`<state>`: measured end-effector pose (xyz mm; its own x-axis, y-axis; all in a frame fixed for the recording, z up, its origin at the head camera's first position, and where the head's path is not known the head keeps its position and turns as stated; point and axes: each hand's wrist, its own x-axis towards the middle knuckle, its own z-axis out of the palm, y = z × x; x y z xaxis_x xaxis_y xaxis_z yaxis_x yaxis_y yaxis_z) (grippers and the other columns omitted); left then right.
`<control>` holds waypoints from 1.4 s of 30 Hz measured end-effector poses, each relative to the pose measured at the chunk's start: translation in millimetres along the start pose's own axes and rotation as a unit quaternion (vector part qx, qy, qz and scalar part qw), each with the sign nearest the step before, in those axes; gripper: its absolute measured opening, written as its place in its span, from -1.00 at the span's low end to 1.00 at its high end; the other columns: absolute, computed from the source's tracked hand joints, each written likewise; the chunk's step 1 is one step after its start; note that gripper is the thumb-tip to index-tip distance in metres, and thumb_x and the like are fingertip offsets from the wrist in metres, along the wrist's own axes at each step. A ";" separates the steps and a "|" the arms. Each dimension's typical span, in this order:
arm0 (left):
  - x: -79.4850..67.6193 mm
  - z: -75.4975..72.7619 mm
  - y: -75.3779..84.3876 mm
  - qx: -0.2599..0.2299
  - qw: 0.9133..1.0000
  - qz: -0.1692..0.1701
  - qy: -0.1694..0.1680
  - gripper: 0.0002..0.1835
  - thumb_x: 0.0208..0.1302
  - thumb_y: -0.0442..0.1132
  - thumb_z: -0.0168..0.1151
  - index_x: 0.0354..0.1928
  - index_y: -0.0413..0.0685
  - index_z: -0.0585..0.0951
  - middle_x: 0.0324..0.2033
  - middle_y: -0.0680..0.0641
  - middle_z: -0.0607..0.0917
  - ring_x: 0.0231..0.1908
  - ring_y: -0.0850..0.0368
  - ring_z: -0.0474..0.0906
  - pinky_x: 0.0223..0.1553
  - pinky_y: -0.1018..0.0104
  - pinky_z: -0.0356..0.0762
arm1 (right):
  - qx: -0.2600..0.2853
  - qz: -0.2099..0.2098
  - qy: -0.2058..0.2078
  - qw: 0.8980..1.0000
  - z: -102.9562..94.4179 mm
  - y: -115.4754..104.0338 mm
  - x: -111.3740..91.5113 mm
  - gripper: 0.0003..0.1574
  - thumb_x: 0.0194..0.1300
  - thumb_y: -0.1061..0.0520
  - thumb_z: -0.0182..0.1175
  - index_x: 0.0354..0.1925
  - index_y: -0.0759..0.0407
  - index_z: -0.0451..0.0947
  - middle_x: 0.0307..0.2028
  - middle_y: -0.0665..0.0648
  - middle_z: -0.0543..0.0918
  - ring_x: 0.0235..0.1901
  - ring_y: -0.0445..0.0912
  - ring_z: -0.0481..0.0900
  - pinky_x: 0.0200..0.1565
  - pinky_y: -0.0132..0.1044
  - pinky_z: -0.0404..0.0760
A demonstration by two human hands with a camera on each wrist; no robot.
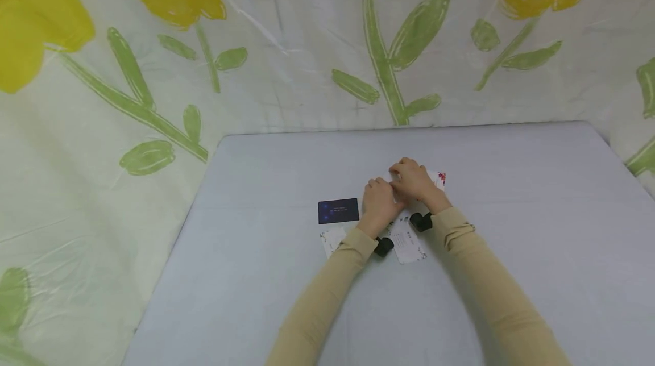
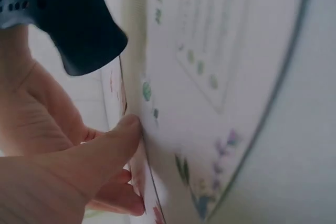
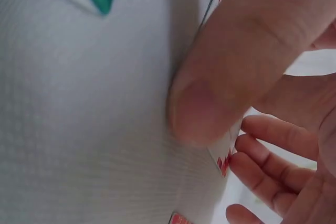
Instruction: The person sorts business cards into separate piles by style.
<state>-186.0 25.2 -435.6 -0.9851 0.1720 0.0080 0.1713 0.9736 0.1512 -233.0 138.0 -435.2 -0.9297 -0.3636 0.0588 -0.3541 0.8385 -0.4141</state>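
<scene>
My left hand [image 1: 380, 201] and right hand [image 1: 411, 180] meet over the table, close together. Between them is a white card with red patterned corners [image 3: 223, 162], mostly hidden by fingers. The right thumb [image 3: 210, 93] lies across its face; the left fingers [image 3: 273, 169] are at its far edge. In the left wrist view, the left thumb [image 2: 113, 142] bends to the card's edge. A white card with printed flowers and text [image 2: 210, 77] lies just beside the left hand. Another red-patterned card [image 1: 440, 178] lies behind the right wrist.
A dark blue card [image 1: 338, 211] lies left of the hands, with a white floral card [image 1: 331, 239] below it, partly under the left sleeve. Black wrist cameras [image 1: 421, 221] hang under both wrists. A flowered curtain [image 1: 307, 70] borders the grey-white table [image 1: 256, 275].
</scene>
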 end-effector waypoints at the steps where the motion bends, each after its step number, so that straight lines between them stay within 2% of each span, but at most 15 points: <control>1: 0.5 -0.4 -0.4 -0.009 1.000 -0.005 -0.006 -0.33 0.05 0.24 0.26 -0.10 -0.26 0.49 -0.27 -0.13 0.52 -0.21 0.05 0.48 -0.20 0.32 0.48 | 0.001 0.002 -0.002 1.000 -0.1 0.3 -0.1 -0.55 0.18 0.16 0.21 0.01 0.39 0.50 -0.09 0.38 0.48 -0.06 0.24 0.42 -0.09 0.23 0.35; 6: 5.5 -2.3 -7.0 -0.065 0.997 -0.024 -0.037 -0.30 -0.02 0.17 0.35 -0.08 -0.31 0.45 -0.25 -0.19 0.51 -0.22 0.00 0.49 -0.29 0.28 0.52 | 0.026 0.020 -0.009 0.999 -2.6 2.3 -1.6 -0.50 0.16 0.14 0.24 0.04 0.38 0.50 -0.17 0.34 0.49 -0.14 0.19 0.42 -0.12 0.18 0.34; 13: 12.8 -8.1 -21.9 -0.124 0.989 -0.038 -0.066 -0.39 -0.13 -0.03 0.49 -0.13 -0.29 0.48 -0.21 -0.22 0.53 -0.16 -0.06 0.47 -0.17 0.17 0.49 | 0.068 0.045 -0.013 0.997 -3.5 8.5 -3.5 -0.48 0.14 0.16 0.24 0.02 0.44 0.48 -0.27 0.33 0.51 -0.25 0.12 0.42 -0.15 0.10 0.35; 22: 16.0 -14.4 -35.5 -0.176 0.980 -0.027 -0.088 -0.45 -0.19 -0.16 0.53 -0.17 -0.29 0.51 -0.24 -0.17 0.53 -0.19 -0.02 0.44 -0.18 0.21 0.43 | 0.151 0.070 -0.022 0.986 -3.8 13.7 -9.5 -0.50 0.15 0.23 0.22 0.05 0.41 0.39 -0.30 0.31 0.43 -0.33 0.07 0.38 -0.36 -0.18 0.41; 25: 17.0 -15.9 -40.0 -0.201 0.975 -0.019 -0.089 -0.45 -0.20 -0.19 0.53 -0.13 -0.28 0.55 -0.20 -0.16 0.53 -0.16 0.00 0.41 -0.14 0.24 0.41 | 0.177 0.073 -0.011 0.981 -4.9 14.4 -12.6 -0.55 0.14 0.26 0.23 -0.01 0.36 0.38 -0.33 0.28 0.44 -0.38 0.05 0.39 -0.44 -0.23 0.43; 28: 18.8 -14.7 -45.1 -0.225 0.970 -0.003 -0.088 -0.46 -0.20 -0.23 0.53 -0.11 -0.25 0.57 -0.19 -0.13 0.54 -0.15 0.04 0.40 -0.10 0.27 0.39 | 0.187 0.067 0.010 0.980 -5.2 15.5 -15.5 -0.59 0.12 0.26 0.26 -0.08 0.35 0.39 -0.32 0.28 0.47 -0.36 0.05 0.42 -0.38 -0.22 0.43; 32: 20.2 -12.2 -51.7 -0.257 0.963 0.027 -0.080 -0.56 -0.09 -0.31 0.45 -0.09 -0.25 0.58 -0.18 -0.14 0.58 -0.18 0.06 0.44 -0.11 0.30 0.41 | 0.199 0.060 0.040 0.977 -5.6 16.5 -19.6 -0.69 0.14 0.28 0.24 -0.14 0.36 0.45 -0.29 0.30 0.53 -0.27 0.08 0.48 -0.23 -0.15 0.44; 36: 19.9 -14.3 -58.0 -0.301 0.950 0.050 -0.067 -0.69 0.15 -0.38 0.23 -0.03 -0.27 0.57 -0.16 -0.20 0.60 -0.18 0.02 0.47 -0.15 0.26 0.44 | 0.225 0.069 0.053 0.970 -9.2 15.9 -24.6 -0.76 0.19 0.27 0.20 -0.16 0.36 0.51 -0.27 0.30 0.58 -0.26 0.10 0.53 -0.21 -0.13 0.47; 39: 19.6 -18.8 -64.0 -0.322 0.942 0.064 -0.064 -0.71 0.24 -0.38 0.12 0.00 -0.27 0.58 -0.17 -0.21 0.61 -0.18 -0.01 0.50 -0.24 0.31 0.46 | 0.240 0.080 0.048 0.966 -12.7 15.7 -27.6 -0.77 0.20 0.23 0.21 -0.17 0.35 0.53 -0.28 0.27 0.59 -0.32 0.06 0.53 -0.28 -0.20 0.47; 42: 18.1 -24.2 -70.2 -0.344 0.934 0.072 -0.065 -0.73 0.23 -0.38 0.13 -0.02 -0.24 0.61 -0.22 -0.20 0.62 -0.25 0.02 0.53 -0.38 0.43 0.46 | 0.266 0.097 0.026 0.959 -15.3 15.4 -29.9 -0.76 0.20 0.19 0.23 -0.19 0.33 0.54 -0.32 0.24 0.58 -0.42 -0.02 0.51 -0.40 -0.29 0.48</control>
<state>-216.3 -43.7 -422.2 -0.9342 0.3549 -0.0365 0.2055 0.6188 0.7582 -212.2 168.0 -429.4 -0.9817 -0.1888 -0.0261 -0.0854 0.5581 -0.8254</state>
